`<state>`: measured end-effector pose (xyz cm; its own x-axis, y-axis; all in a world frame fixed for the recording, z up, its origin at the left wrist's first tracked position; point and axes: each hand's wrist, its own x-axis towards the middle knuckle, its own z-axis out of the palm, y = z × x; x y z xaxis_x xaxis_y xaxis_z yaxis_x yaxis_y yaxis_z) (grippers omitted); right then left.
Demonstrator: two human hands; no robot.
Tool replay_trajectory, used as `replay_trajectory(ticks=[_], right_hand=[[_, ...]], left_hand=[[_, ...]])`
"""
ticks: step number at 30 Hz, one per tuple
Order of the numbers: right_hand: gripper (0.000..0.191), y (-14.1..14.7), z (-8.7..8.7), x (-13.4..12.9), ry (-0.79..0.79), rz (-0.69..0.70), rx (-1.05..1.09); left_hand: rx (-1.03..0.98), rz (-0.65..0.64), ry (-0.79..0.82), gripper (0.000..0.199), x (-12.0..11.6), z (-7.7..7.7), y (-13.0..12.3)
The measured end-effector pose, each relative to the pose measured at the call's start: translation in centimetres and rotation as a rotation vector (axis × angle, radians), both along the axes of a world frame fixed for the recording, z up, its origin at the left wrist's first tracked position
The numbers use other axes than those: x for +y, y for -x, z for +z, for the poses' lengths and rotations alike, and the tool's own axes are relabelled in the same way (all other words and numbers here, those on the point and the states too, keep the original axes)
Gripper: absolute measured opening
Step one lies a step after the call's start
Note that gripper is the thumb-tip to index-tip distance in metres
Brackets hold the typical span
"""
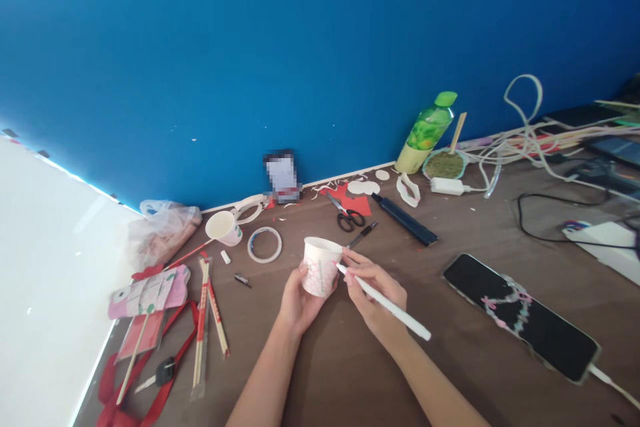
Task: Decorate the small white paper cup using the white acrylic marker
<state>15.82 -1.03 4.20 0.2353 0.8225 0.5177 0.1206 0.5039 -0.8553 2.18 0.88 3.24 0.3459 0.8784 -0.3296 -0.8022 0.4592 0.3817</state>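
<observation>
A white paper cup (320, 269) with pink and green markings is held upright over the table, its rim tilted slightly. My left hand (299, 300) wraps round its left side and base. In my right hand (375, 293) is a white marker pen (393, 307), gripped like a writing tool. The pen's tip meets or nearly meets the right side of the cup; I cannot tell which. Fingers of my right hand lie near the cup's rim. Just beyond the cup are black-handled scissors (350, 218), a black pen (363, 235) and a roll of tape (265, 245).
Another paper cup (225, 228) and wrapped chopsticks (201, 327) are on the left, near a red lanyard (185, 340). A phone (520, 317) with a bead strap lies on the right. A green-capped bottle (427, 133) leans by the blue wall (320, 67). Cables (530, 147) spread at the far right.
</observation>
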Motion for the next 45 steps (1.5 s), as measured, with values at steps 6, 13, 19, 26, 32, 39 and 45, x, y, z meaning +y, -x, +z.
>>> replay_trajectory(ticks=[6,13,19,26,32,39,45], right_hand=[[0.013,-0.1,-0.2,0.0,0.011,0.018,0.01],[0.008,-0.2,-0.1,-0.2,0.038,0.07,0.058],[0.009,-0.6,0.1,-0.2,-0.013,-0.016,0.011],[0.02,-0.3,1.1,0.0,-0.18,-0.009,-0.164],[0.02,-0.3,0.9,0.1,-0.196,-0.031,-0.2],[0.019,-0.4,0.8,0.2,-0.191,-0.037,-0.231],[0.018,-0.3,0.6,0.3,-0.18,-0.061,-0.23]], left_hand=[[-0.009,-0.003,0.032,0.028,0.0,0.2,0.0],[-0.017,-0.004,0.049,0.026,0.1,0.0,0.1],[0.06,0.037,-0.018,0.03,0.0,-0.6,0.0],[0.138,0.037,-0.174,0.043,-0.1,-0.1,-0.4],[0.223,0.065,-0.205,0.047,-0.3,-0.3,-0.4],[0.304,0.095,-0.189,0.054,-0.3,0.2,-0.6],[0.304,0.099,-0.2,0.053,-0.3,0.1,-0.6]])
